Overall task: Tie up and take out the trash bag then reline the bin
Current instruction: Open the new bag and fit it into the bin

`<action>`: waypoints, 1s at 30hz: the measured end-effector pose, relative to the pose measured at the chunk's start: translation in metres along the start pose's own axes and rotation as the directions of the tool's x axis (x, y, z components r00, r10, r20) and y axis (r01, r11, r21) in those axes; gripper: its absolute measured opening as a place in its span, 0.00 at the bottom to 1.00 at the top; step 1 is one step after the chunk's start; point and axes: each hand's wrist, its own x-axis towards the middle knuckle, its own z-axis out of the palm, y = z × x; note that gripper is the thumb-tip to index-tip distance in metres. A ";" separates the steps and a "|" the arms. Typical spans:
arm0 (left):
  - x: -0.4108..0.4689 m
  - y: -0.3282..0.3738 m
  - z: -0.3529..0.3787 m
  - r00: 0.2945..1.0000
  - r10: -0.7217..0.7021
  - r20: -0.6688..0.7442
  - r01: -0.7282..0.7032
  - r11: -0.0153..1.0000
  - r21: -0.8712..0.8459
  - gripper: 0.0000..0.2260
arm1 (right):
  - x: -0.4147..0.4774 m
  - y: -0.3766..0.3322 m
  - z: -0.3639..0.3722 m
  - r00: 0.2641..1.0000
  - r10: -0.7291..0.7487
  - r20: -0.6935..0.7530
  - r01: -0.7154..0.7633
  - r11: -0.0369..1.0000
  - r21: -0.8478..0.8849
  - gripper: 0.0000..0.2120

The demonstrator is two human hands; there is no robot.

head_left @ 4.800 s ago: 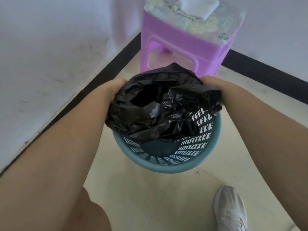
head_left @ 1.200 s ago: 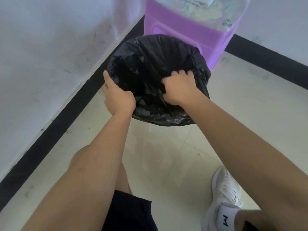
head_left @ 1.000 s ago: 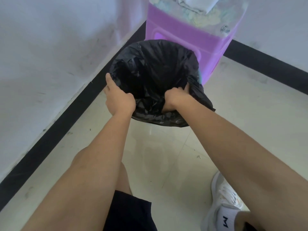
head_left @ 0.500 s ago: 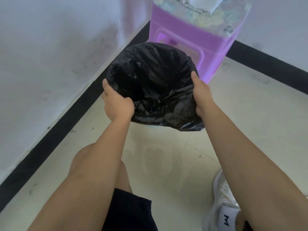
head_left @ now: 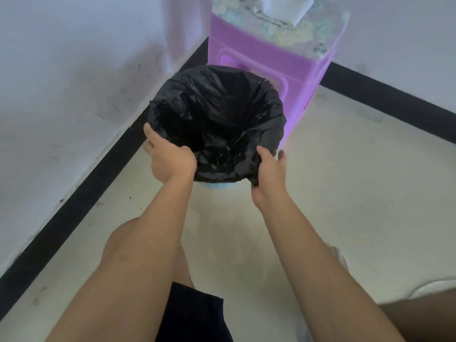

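Note:
A black trash bag (head_left: 222, 114) lines the blue bin (head_left: 214, 185), its mouth spread wide and folded down over the rim all round. Only a thin strip of the bin shows below the bag's near edge. My left hand (head_left: 170, 156) grips the bag's edge at the near-left side of the rim. On the near-right side, my right hand (head_left: 270, 172) pinches a fold of the bag's overhang, thumb on top.
The bin stands on a pale tiled floor in a room corner, close to the white wall with black skirting (head_left: 98, 174). Right behind it is a purple plastic stool (head_left: 296, 62) with a folded white cloth (head_left: 281, 8) on top. My knee (head_left: 128, 240) is below.
My right hand slid from the right side of the rim round to the near-right and closed on the bag's overhang. The left hand kept its hold at the near-left.

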 end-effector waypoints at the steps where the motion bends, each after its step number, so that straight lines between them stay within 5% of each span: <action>1: -0.001 0.000 0.001 1.000 -0.003 -0.005 0.003 1.000 -0.003 0.38 | 0.002 0.004 0.007 0.999 0.010 0.035 -0.011 0.999 0.031 0.22; 6: -0.005 0.007 0.005 0.998 -0.062 -0.032 0.058 0.992 -0.111 0.38 | 0.011 0.004 0.027 0.996 -0.064 0.062 0.067 0.996 -0.052 0.13; 9: -0.008 0.008 0.002 0.997 -0.075 -0.018 0.071 0.985 -0.156 0.38 | 0.013 -0.011 0.019 0.985 0.030 0.171 0.026 0.948 -0.316 0.04; 14: -0.010 -0.002 -0.011 0.987 -0.124 0.098 0.147 0.948 -0.284 0.39 | 0.028 -0.030 0.011 0.959 0.193 0.207 -0.014 0.764 -0.645 0.12; 17: -0.009 -0.012 -0.021 0.966 -0.101 0.239 0.172 0.940 -0.296 0.41 | 0.033 -0.041 0.016 0.989 0.078 0.124 0.035 0.696 -0.717 0.25; 19: -0.004 -0.016 -0.034 0.991 0.050 0.125 -0.034 0.991 -0.133 0.43 | 0.028 -0.049 0.022 0.966 -0.219 0.136 0.231 0.497 -0.837 0.46; 20: 0.003 -0.016 -0.039 0.978 0.207 0.031 -0.206 0.978 -0.028 0.42 | 0.023 -0.054 0.028 0.888 -0.388 0.249 0.390 0.345 -0.854 0.50; 22: 0.021 -0.006 -0.047 0.840 0.543 -0.016 -0.531 0.827 0.185 0.32 | 0.012 -0.064 0.047 0.626 -0.550 0.553 0.664 0.004 -0.748 0.41; 24: 0.044 0.004 -0.043 0.657 0.712 0.248 -0.731 0.519 0.443 0.23 | 0.016 -0.067 0.069 0.489 -0.366 0.792 0.763 -0.262 -0.591 0.27; 26: 0.062 0.005 -0.033 0.610 0.569 0.552 -0.764 0.236 0.601 0.21 | 0.027 -0.057 0.083 0.572 -0.014 0.820 0.703 -0.507 -0.498 0.22; 28: 0.071 -0.002 -0.027 0.655 0.419 0.629 -0.740 0.190 0.645 0.20 | 0.041 -0.038 0.085 0.719 0.205 0.665 0.563 -0.732 -0.384 0.23; 30: 0.071 -0.010 -0.023 0.673 0.420 0.609 -0.721 0.189 0.667 0.20 | 0.055 -0.018 0.079 0.823 0.300 0.482 0.475 -0.828 -0.297 0.25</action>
